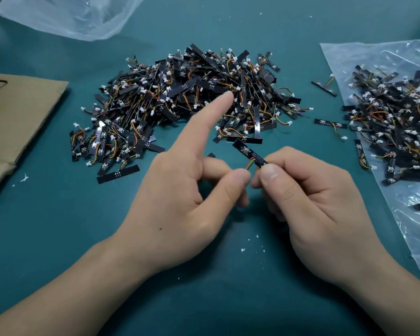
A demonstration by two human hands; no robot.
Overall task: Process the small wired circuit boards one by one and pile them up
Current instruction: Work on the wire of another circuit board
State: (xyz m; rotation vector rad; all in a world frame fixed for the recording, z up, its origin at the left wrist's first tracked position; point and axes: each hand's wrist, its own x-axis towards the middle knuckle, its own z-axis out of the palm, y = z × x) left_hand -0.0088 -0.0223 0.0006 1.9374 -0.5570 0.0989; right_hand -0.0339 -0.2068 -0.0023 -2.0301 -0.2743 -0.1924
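Board [249,152], a small black strip with coloured wires [250,164], is held over a green table [58,238] near the centre, just on the near side of the big pile [192,98] of like boards. The right hand [325,202] pinches its near end between thumb and curled fingers, and the board tilts up and left. The left hand [180,202] nips the wires between thumb and a curled finger, with the index finger [218,110] straight and pointing far toward the pile. At right, more boards [393,122] lie heaped on a clear bag [398,226], with loose ones [330,123] between bag and pile. Cardboard [17,117] sits at left and a second bag [70,15] lies far left. White scraps [243,250] dot the table.
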